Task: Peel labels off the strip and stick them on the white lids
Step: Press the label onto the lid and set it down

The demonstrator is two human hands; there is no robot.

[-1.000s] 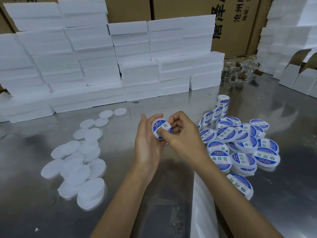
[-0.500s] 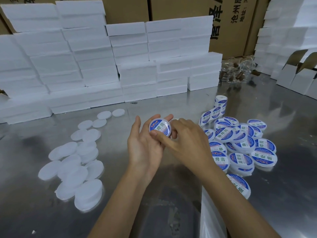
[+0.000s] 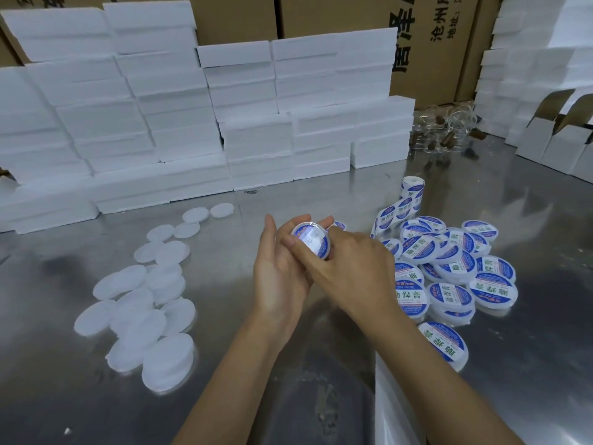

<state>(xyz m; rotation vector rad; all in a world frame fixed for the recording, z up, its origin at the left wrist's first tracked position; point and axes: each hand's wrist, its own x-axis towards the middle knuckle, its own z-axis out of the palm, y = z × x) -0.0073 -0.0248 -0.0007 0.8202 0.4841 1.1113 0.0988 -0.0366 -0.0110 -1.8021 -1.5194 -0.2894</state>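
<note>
Fingers first: the left hand (image 3: 282, 274) has its fingers (image 3: 316, 223) curled up around the far rim of a labelled lid (image 3: 310, 239), cradling it above the bench (image 3: 224, 364), and the right hand (image 3: 349, 271) comes in from the right, thumb lying along the lid's near-left edge, the other fingers wrapped round its right side. Both sets of fingers are clamped on that one lid, which tilts toward the camera, blue-and-white label up, glare washing out the print. Just right of the hands, a heap of finished labelled lids (image 3: 449, 268) spreads over the steel, some overlapping, one lying apart nearer the camera by the right forearm. Beyond that heap the label strip (image 3: 398, 208) trails back to its small roll (image 3: 413, 187), standing on end. Over on the left, well apart from the hands, the plain white lids (image 3: 144, 303) lie scattered and stacked, a few strays reaching toward the far side. Along the far edge, stacks of white foam blocks (image 3: 192, 117) form a wall, brown cartons (image 3: 430, 43) behind them, and more white boxes (image 3: 545, 91) pile up at far right beside some clear jars (image 3: 446, 126).
</note>
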